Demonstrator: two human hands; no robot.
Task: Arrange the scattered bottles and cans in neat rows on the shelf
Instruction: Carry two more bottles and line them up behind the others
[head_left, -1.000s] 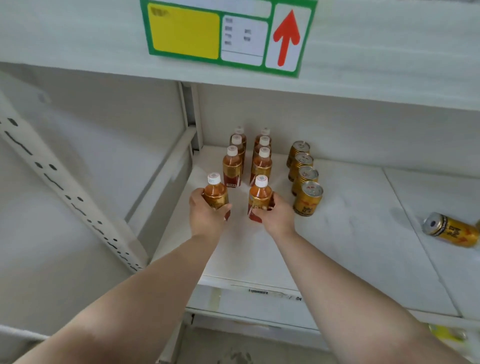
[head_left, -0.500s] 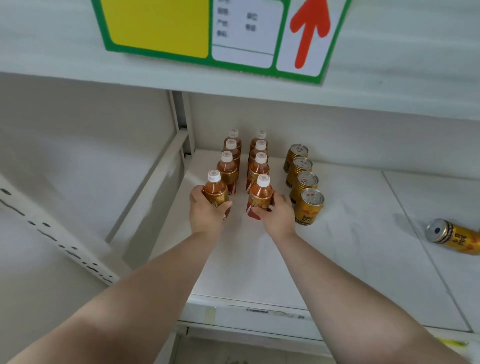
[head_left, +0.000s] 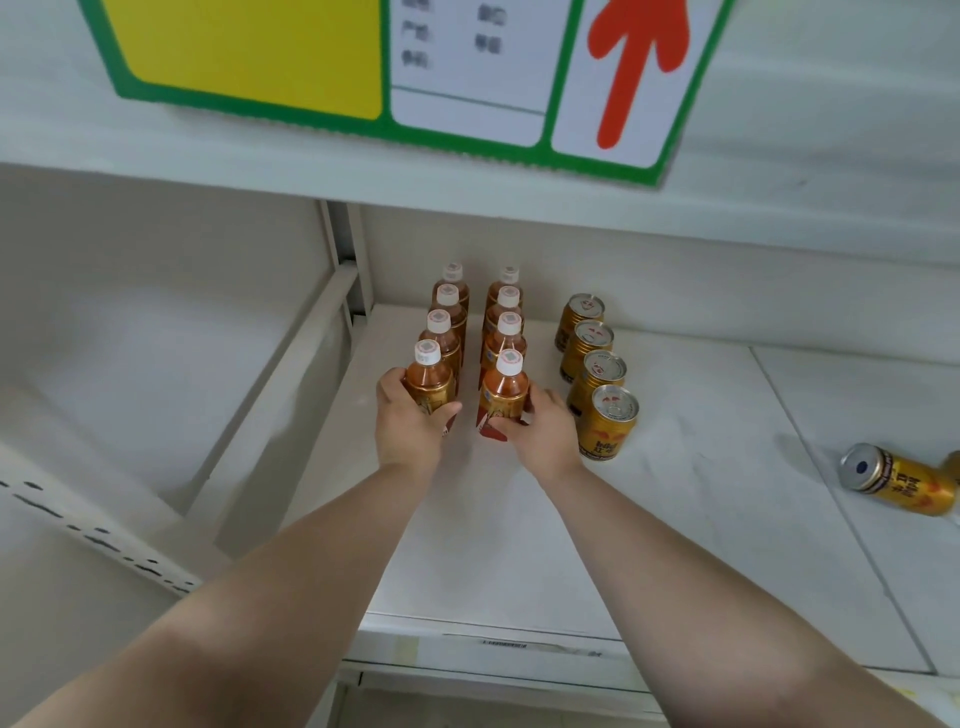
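Two rows of amber tea bottles with white caps stand upright at the back left of the white shelf (head_left: 701, 519). My left hand (head_left: 410, 431) grips the front bottle of the left row (head_left: 427, 376). My right hand (head_left: 540, 431) grips the front bottle of the right row (head_left: 504, 387). Both front bottles stand close behind the others in their rows. To the right, a row of gold cans (head_left: 597, 371) stands upright, its front can (head_left: 610, 423) just beside my right hand. One gold can (head_left: 898, 480) lies on its side at the far right.
The upper shelf's front edge hangs overhead with a green-framed label (head_left: 395, 67) showing a yellow panel and a red arrow. A grey upright post and bracket (head_left: 343, 270) bound the shelf on the left. A perforated rail (head_left: 93, 530) runs at lower left.
Both hands have pushed their bottles back until each closes up with its row. The camera has moved nearer to the shelf.
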